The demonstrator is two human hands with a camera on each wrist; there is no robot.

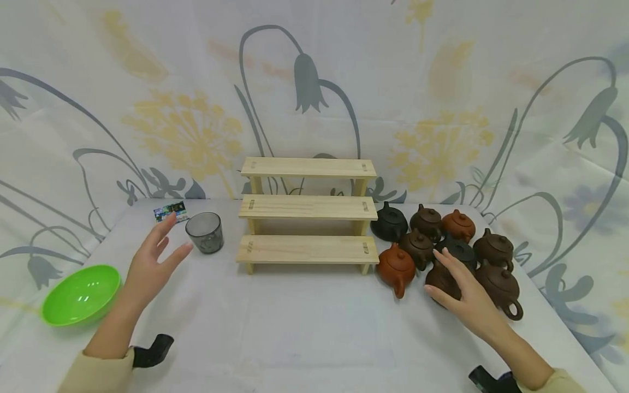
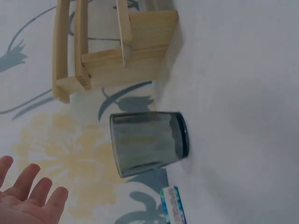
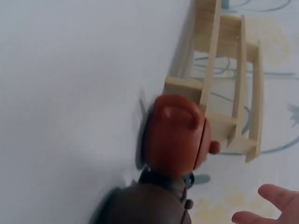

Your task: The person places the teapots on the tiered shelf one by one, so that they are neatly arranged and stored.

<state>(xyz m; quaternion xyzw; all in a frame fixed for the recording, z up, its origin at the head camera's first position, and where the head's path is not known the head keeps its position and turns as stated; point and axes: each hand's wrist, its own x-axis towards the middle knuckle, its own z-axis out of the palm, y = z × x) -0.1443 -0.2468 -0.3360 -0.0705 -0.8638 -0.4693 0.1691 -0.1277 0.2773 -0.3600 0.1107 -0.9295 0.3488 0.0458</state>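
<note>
My left hand (image 1: 149,267) hovers over the table's left side, fingers apart and holding nothing. Closest to it stands a grey glass cup (image 1: 205,233), upright and not touched; the left wrist view also shows the cup (image 2: 148,143) beyond the fingers (image 2: 28,184). My right hand (image 1: 467,297), likewise holding nothing, is spread above a group of small teapots. A dark brown teapot (image 1: 440,281) is partly hidden behind that hand. At the group's left front sits a reddish-orange teapot (image 1: 396,267), close to the shelf. Whether the right hand touches any teapot, I cannot tell.
A three-step wooden shelf (image 1: 308,249) stands at the middle back. A bright green bowl (image 1: 81,295) is at the far left, and a small colourful box (image 1: 171,211) lies behind the cup. More brown and black teapots (image 1: 493,248) crowd the right side.
</note>
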